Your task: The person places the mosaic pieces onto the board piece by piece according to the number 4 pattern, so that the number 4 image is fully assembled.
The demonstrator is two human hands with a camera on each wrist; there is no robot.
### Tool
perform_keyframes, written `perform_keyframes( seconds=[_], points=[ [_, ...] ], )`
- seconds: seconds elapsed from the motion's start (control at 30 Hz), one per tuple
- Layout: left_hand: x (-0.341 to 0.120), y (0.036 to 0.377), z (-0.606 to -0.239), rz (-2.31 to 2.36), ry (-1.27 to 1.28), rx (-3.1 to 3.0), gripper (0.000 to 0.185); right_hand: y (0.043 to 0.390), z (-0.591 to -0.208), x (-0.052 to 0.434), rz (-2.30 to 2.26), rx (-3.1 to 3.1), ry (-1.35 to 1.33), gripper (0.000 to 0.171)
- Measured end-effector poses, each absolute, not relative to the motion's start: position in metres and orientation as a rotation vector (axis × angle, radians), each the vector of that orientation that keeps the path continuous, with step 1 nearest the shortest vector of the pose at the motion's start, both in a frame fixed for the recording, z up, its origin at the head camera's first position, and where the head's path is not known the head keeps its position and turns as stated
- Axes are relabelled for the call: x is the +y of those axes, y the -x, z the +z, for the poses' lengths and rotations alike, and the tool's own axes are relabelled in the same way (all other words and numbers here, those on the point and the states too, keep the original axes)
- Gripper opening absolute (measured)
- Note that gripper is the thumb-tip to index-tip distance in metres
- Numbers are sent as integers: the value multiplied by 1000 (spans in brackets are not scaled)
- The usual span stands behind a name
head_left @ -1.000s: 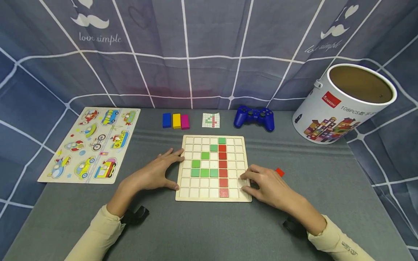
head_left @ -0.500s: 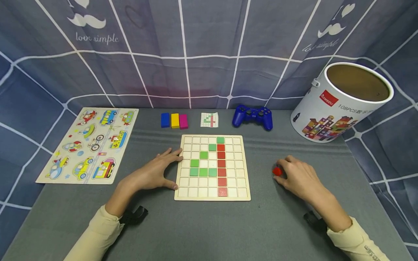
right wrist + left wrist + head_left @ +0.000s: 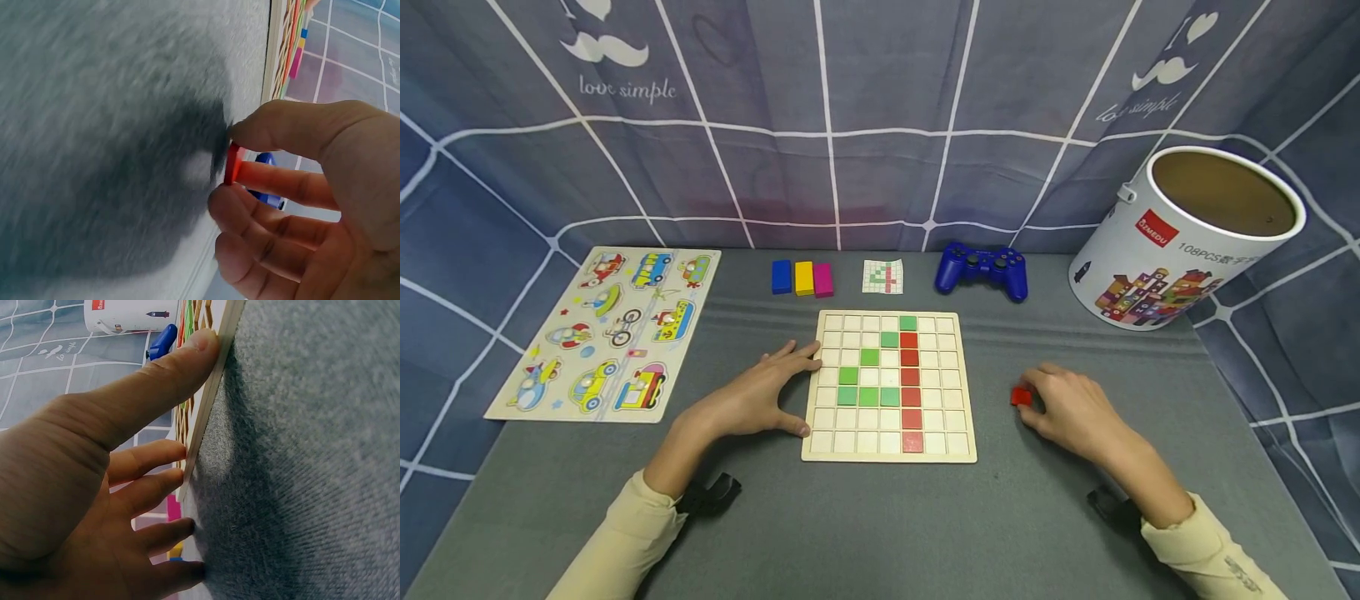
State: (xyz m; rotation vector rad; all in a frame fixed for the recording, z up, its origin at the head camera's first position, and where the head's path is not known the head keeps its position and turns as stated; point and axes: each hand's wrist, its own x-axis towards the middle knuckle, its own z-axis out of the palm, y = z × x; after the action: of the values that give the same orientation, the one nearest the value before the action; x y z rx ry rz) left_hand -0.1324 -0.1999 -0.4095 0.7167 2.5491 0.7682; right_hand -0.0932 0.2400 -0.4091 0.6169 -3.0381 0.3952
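A square wooden grid board (image 3: 940, 368) lies flat on the table, with a column of red square tiles (image 3: 910, 377) and several green tiles (image 3: 868, 396) set in its cells. My left hand (image 3: 756, 396) rests against the board's left edge, fingers spread. In the left wrist view, its thumb (image 3: 159, 378) touches the rim. Right of the board, my right hand (image 3: 1071, 408) pinches a loose red tile (image 3: 1021, 396) low over the table. The right wrist view shows that red tile (image 3: 233, 162) on its edge between thumb and fingers.
Behind the board lie blue (image 3: 782, 277), yellow (image 3: 804, 278) and pink (image 3: 823, 280) blocks, a small pattern card (image 3: 882, 277) and a blue game controller (image 3: 981, 271). A vehicle puzzle board (image 3: 647, 333) lies left; a white bucket (image 3: 1138, 258) stands back right.
My right hand has left the board's right edge, reached the loose red tile on the table, pinched it and brought it slightly left. My left hand has stayed at the board.
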Motion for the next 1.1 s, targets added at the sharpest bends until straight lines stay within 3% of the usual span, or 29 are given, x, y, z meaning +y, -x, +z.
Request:
perform_keyframes(
  seconds=[1.1],
  points=[
    [-201, 132, -409, 744, -751, 2563, 94, 114, -419, 153, 653, -2828, -1074, 15]
  ],
)
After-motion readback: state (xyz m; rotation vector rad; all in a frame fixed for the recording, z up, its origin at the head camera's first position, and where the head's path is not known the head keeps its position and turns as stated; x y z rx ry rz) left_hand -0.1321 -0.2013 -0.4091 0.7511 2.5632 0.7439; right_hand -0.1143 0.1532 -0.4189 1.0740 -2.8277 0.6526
